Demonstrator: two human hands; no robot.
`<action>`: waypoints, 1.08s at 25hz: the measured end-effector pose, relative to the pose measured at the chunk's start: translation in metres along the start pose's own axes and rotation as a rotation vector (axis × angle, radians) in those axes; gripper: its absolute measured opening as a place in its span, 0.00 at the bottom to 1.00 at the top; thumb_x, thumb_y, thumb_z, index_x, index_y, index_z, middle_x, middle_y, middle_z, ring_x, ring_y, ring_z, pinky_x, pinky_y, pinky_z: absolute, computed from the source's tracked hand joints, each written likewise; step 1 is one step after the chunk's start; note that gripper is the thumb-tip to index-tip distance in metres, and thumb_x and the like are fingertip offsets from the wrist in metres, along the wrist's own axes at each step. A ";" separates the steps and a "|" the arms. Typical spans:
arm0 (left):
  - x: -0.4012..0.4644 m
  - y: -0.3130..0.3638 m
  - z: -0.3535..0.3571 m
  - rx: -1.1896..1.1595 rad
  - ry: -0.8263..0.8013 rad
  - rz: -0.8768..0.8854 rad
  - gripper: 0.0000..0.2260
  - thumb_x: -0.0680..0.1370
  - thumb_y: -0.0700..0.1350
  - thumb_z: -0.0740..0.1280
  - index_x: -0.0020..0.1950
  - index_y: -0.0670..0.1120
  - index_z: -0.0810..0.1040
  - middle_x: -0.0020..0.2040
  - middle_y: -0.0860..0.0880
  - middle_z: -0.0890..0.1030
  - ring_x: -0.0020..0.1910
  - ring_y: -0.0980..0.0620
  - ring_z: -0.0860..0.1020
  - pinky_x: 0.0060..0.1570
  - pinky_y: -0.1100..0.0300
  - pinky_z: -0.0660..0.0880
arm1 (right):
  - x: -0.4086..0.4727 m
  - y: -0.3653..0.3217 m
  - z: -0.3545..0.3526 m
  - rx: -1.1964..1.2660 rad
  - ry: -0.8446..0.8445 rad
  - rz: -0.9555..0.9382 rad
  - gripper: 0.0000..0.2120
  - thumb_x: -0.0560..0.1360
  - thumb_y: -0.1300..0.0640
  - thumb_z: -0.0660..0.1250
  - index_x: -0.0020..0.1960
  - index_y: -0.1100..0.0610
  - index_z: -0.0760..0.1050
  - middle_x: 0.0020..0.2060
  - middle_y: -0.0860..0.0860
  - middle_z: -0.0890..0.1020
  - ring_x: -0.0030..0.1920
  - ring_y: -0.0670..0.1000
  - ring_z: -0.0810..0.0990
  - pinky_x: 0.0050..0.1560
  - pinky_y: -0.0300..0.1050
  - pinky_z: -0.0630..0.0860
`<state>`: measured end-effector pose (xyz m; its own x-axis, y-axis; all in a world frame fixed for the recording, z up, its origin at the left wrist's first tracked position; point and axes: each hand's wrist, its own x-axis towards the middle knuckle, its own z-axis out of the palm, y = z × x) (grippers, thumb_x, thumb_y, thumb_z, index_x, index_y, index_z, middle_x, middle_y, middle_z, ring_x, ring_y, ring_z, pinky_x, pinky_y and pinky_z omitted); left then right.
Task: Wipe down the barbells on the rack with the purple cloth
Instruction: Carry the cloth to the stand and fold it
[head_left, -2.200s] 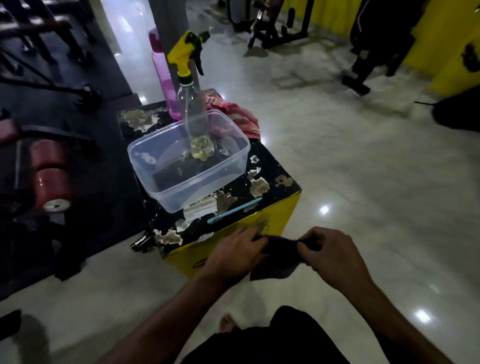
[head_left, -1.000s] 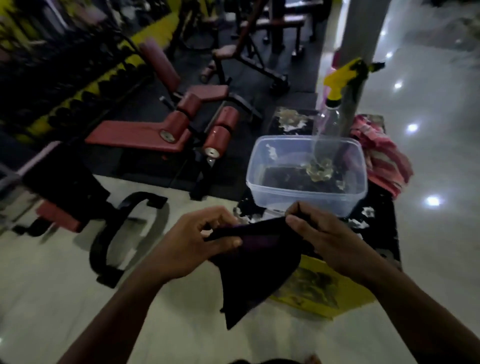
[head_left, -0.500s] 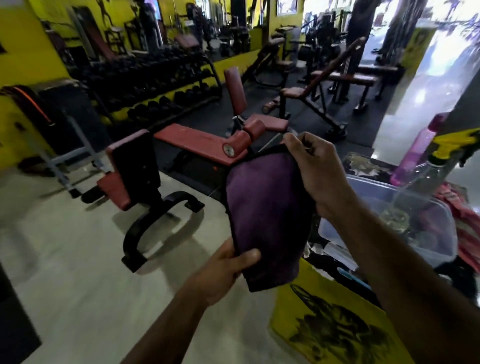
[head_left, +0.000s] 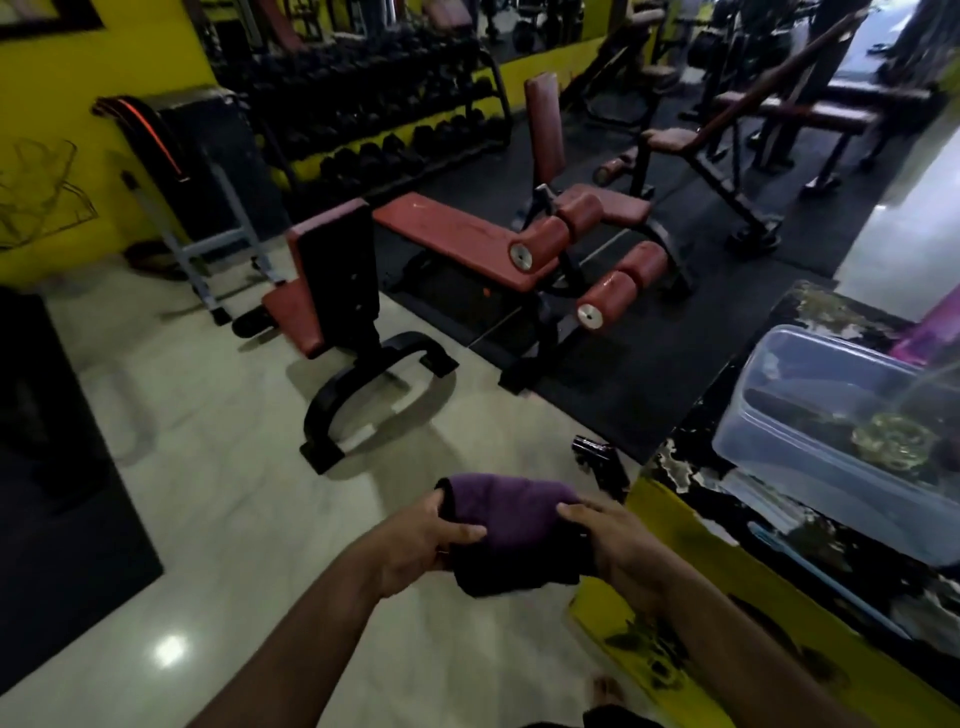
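Your left hand (head_left: 415, 545) and right hand (head_left: 618, 545) both grip the folded purple cloth (head_left: 511, 512) at waist height. Preparation step: no wiping begun. Next, carry it to the rack (head_left: 374, 104).

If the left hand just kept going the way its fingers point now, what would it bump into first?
The left hand points toward the right, and it already grips the purple cloth there. Straight beyond the cloth is the right hand, holding the other end. Depth looks about level, so probably that.
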<state>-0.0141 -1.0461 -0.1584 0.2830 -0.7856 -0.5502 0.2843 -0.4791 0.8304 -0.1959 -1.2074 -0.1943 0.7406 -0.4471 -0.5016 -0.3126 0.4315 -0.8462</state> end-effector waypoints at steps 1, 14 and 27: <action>0.000 0.009 -0.004 0.006 0.019 0.044 0.27 0.74 0.34 0.73 0.71 0.45 0.71 0.59 0.47 0.84 0.56 0.49 0.83 0.57 0.48 0.81 | 0.001 -0.014 0.001 -0.050 -0.011 -0.069 0.16 0.82 0.63 0.62 0.68 0.55 0.76 0.56 0.53 0.85 0.54 0.56 0.84 0.52 0.54 0.80; -0.022 0.142 0.012 0.419 0.043 0.799 0.20 0.76 0.27 0.67 0.67 0.38 0.75 0.57 0.48 0.85 0.56 0.55 0.83 0.54 0.64 0.79 | -0.022 -0.141 -0.015 -0.041 0.103 -0.623 0.25 0.76 0.77 0.54 0.50 0.53 0.82 0.41 0.55 0.83 0.35 0.50 0.78 0.32 0.40 0.76; 0.001 0.172 0.065 0.979 -0.202 0.729 0.32 0.72 0.49 0.78 0.71 0.65 0.67 0.64 0.60 0.74 0.60 0.62 0.77 0.54 0.63 0.77 | -0.011 -0.150 -0.036 -0.710 0.124 -0.628 0.11 0.81 0.55 0.66 0.42 0.58 0.81 0.33 0.46 0.79 0.34 0.40 0.73 0.37 0.42 0.72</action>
<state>-0.0246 -1.1555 -0.0103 -0.0830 -0.9964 0.0195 -0.7095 0.0728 0.7010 -0.1791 -1.2951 -0.0684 0.8404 -0.5327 0.1000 -0.1980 -0.4734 -0.8583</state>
